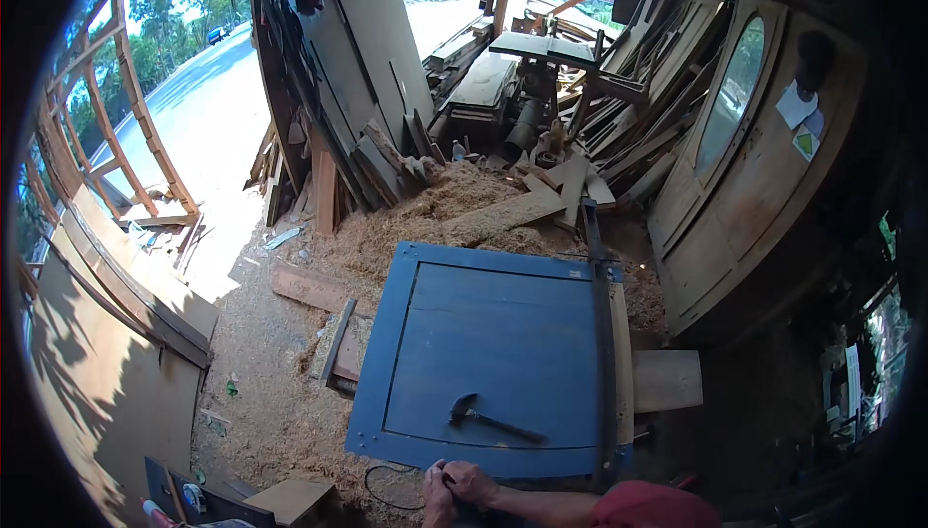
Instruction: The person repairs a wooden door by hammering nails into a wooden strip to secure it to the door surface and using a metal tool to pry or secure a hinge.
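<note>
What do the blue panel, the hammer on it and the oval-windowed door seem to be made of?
Blue panel: probably wood, blue paint or stain; framed construction suggests it. Hammer: dark, likely steel head; handle material unclear. Oval-windowed door: apparently wood, warm brown; its window looks like glass, shiny.

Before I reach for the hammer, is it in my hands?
No, the hammer lies on the blue framed panel, apart from the left hand and the right hand.

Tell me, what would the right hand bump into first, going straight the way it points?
Most likely the left hand: the right hand points leftward at it, and they appear to touch, though depth is unclear.
</note>
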Tool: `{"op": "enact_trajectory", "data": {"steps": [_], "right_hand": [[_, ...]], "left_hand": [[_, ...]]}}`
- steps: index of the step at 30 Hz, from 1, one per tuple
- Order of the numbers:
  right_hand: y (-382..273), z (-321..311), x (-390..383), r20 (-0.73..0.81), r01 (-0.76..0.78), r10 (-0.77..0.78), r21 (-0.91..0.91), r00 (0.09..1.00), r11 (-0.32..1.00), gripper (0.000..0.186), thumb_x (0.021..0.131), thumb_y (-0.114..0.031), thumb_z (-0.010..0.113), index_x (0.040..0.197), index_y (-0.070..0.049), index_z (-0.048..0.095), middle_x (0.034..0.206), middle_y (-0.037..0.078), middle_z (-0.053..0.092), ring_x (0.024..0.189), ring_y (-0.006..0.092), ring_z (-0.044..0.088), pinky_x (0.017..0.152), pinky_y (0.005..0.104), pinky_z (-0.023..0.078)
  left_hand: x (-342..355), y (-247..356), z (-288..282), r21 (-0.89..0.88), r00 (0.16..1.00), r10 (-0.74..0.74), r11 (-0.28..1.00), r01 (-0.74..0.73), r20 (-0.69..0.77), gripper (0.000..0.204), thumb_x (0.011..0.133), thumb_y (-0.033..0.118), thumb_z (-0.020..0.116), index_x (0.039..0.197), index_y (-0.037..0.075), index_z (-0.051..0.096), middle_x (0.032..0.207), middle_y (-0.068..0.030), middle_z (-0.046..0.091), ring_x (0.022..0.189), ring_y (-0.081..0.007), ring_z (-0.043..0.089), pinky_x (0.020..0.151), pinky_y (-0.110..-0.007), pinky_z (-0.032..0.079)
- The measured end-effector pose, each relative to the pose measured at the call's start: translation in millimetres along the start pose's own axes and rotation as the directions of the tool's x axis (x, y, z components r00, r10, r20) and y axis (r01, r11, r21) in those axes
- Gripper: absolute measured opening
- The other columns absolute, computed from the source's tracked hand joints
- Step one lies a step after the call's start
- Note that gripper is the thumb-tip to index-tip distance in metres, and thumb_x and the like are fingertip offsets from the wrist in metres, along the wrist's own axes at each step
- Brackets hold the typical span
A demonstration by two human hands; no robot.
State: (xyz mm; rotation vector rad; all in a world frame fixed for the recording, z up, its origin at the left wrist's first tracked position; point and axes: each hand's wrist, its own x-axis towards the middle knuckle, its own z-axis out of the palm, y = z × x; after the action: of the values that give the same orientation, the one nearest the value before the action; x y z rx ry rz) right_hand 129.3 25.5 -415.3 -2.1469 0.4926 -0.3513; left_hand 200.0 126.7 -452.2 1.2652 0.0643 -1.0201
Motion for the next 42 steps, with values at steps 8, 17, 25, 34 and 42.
{"op": "enact_trajectory", "data": {"steps": [8, 17, 25, 34, 42], "right_hand": [[-146.0, -74.4, -3.3, 0.259, 0.249, -0.292, 0.184, 0.921, 0.951, 0.014, 0.089, -0.014, 0.069, 0.100, -0.005, 0.066, 0.103, 0.016, 0.067, 0.092, 0.0356, 0.068, 0.078, 0.0445, 0.056], [40.0, -93.0, -93.4, 0.359, 0.070, -0.045, -0.057, 0.932, 0.996, 0.011, 0.088, -0.009, 0.070, 0.092, 0.000, 0.069, 0.081, 0.013, 0.070, 0.072, 0.0220, 0.071, 0.069, 0.0341, 0.056], [98.9, -145.8, -156.4, 0.081, -0.419, 0.436, -0.169, 0.896, 0.892, 0.013, 0.088, -0.011, 0.066, 0.093, 0.000, 0.070, 0.073, 0.012, 0.070, 0.068, 0.0202, 0.071, 0.068, 0.0337, 0.056], [99.6, -93.6, -120.2, -0.018, -0.659, 0.696, -0.340, 0.718, 0.671, 0.039, 0.089, -0.023, 0.064, 0.125, -0.007, 0.063, 0.121, 0.020, 0.062, 0.116, 0.0398, 0.059, 0.099, 0.0491, 0.048], [89.2, 5.5, -194.5, -0.108, -0.838, 0.842, 0.088, 0.529, 0.538, 0.032, 0.089, -0.030, 0.063, 0.112, -0.010, 0.070, 0.108, 0.020, 0.070, 0.105, 0.0364, 0.066, 0.091, 0.0471, 0.052]], "left_hand": [[-153.6, 134.7, -44.2, -0.164, 0.964, -0.049, 0.987, 0.005, -0.263, 0.041, 0.108, 0.022, 0.043, 0.144, 0.005, 0.039, 0.087, -0.0067, 0.062, 0.070, -0.0150, 0.063, 0.061, -0.031, 0.055], [-329.8, 301.7, -190.9, 0.738, 0.110, 0.812, 0.570, -0.361, -0.573, 0.017, 0.102, 0.011, 0.055, 0.114, 0.004, 0.066, 0.081, -0.0003, 0.059, 0.065, -0.0076, 0.054, 0.060, -0.025, 0.047], [-287.8, 354.4, -205.5, 0.903, -0.099, 0.990, 0.132, 0.408, -0.100, 0.023, 0.093, 0.024, 0.068, 0.111, 0.011, 0.072, 0.122, -0.0149, 0.064, 0.113, -0.0363, 0.060, 0.096, -0.049, 0.048], [-73.1, 250.7, -37.6, 0.876, 0.599, 0.720, -0.026, -0.483, 0.351, 0.019, 0.094, 0.005, 0.063, 0.113, 0.003, 0.067, 0.121, -0.0162, 0.062, 0.116, -0.0346, 0.058, 0.102, -0.046, 0.044], [-47.4, 82.1, -14.1, 0.810, 0.806, -0.164, 0.280, -0.515, 0.569, 0.018, 0.095, 0.010, 0.063, 0.110, 0.003, 0.069, 0.106, -0.0153, 0.067, 0.098, -0.0302, 0.065, 0.084, -0.039, 0.053]]}}
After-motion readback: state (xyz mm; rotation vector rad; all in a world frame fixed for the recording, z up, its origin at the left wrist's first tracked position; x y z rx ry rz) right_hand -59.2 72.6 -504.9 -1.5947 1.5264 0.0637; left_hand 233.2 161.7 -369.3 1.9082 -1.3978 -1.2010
